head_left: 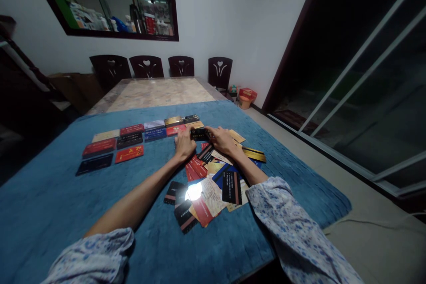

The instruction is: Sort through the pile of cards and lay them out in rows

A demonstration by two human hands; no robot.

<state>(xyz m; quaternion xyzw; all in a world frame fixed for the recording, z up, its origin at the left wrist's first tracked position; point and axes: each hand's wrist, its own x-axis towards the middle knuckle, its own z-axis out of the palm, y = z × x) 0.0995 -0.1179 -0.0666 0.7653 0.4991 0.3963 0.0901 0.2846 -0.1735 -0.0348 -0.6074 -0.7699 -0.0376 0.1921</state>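
Note:
Between my two hands is a black card [199, 134] with pale lettering, held by its left and right ends. My left hand [185, 143] closes on its left end, and my right hand [220, 138] closes on its right end. To the left lie rows of sorted-looking cards, among them a red card [99, 147], a dark blue card [95, 164], an orange-red card [129, 154] and a blue card [155, 134]. Under and in front of my forearms spreads a loose pile of overlapping cards, with a black striped card [231, 187] on top.
A blue cloth [146, 213] covers the near part of the table; its far marble-patterned top [159, 91] is bare of cloth. Several dark chairs [146, 66] stand along the wall. A glass-shelved cabinet [113, 4] is set into the wall, and sliding doors are at right.

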